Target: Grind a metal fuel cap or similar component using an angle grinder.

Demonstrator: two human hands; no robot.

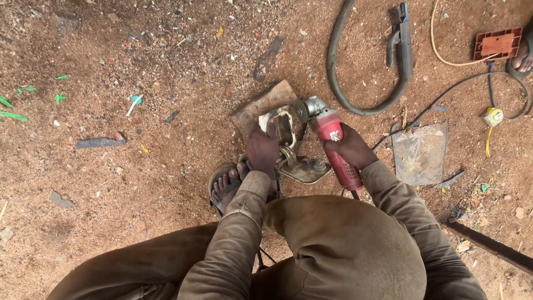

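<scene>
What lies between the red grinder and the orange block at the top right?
In the head view, between the red grinder and the orange block lie a looped thick hose and a dark clamp handle on dirt.

An open-air metalworking yard — bare reddish dirt ground [139, 183] littered with scraps and chips, with no bench under the work. At upper right lie a thick welding cable [355, 100] and its electrode holder [402, 41]; at centre a red angle grinder [333, 141] — beside it, right of centre, a loose steel plate [420, 153].

Bare dirt lies open left of the hands [304, 149]; the thick hose [355, 100] and metal sheet [420, 153] crowd the right.
</scene>
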